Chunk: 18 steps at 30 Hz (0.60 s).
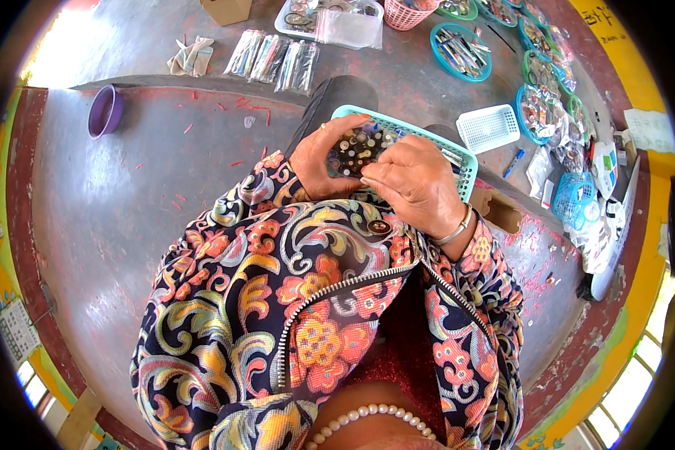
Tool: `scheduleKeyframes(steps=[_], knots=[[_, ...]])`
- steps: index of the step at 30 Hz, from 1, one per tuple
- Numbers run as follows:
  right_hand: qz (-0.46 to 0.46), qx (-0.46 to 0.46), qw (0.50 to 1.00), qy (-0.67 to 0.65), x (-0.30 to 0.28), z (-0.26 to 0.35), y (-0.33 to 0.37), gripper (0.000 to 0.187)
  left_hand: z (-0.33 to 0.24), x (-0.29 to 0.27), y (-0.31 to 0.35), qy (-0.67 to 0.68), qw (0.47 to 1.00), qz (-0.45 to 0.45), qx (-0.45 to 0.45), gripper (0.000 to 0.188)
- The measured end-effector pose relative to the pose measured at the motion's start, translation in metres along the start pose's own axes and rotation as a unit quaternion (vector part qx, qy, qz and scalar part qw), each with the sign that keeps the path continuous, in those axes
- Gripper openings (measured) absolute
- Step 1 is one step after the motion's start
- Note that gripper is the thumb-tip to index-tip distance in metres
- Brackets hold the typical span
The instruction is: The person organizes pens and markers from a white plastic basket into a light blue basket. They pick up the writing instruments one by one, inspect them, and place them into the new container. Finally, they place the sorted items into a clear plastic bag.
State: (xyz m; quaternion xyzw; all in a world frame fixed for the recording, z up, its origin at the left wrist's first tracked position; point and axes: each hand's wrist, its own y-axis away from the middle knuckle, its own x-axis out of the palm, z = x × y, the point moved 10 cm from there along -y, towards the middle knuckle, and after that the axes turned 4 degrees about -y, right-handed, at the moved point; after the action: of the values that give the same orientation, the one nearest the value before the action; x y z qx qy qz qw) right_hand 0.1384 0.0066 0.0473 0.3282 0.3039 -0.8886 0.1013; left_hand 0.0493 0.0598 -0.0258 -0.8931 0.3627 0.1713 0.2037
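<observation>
A light teal plastic basket (469, 171) rests at my lap. My left hand (321, 157) curls around a bundle of pens (355, 150), seen end-on as a cluster of dark and metallic round tips. My right hand (416, 180) is closed in a pinch at the near right side of the bundle, thumb and forefinger together. Whatever lies between those fingertips is too small to make out. Several more pens show in the basket beyond my right hand, which hides part of it.
Plastic-wrapped pen packs (270, 60), work gloves (191, 57) and a white tray (283, 24) lie ahead. A blue basket of pens (461, 56) and a white basket (487, 129) stand ahead right, a blue pen (514, 163) nearby. A purple basin (106, 112) stands left.
</observation>
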Motion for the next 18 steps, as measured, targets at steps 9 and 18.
scheduleKeyframes(steps=[9,18], knots=[[-0.026,-0.051,0.998,-0.010,-0.0071,0.0057,0.0081,0.026,0.0072,-0.0048,0.0026,0.011,0.999,-0.031,0.007,0.087],[-0.020,-0.039,0.999,0.006,-0.0038,0.0058,0.0082,0.021,0.0058,-0.0063,0.0017,0.022,0.998,-0.050,0.007,0.086]])
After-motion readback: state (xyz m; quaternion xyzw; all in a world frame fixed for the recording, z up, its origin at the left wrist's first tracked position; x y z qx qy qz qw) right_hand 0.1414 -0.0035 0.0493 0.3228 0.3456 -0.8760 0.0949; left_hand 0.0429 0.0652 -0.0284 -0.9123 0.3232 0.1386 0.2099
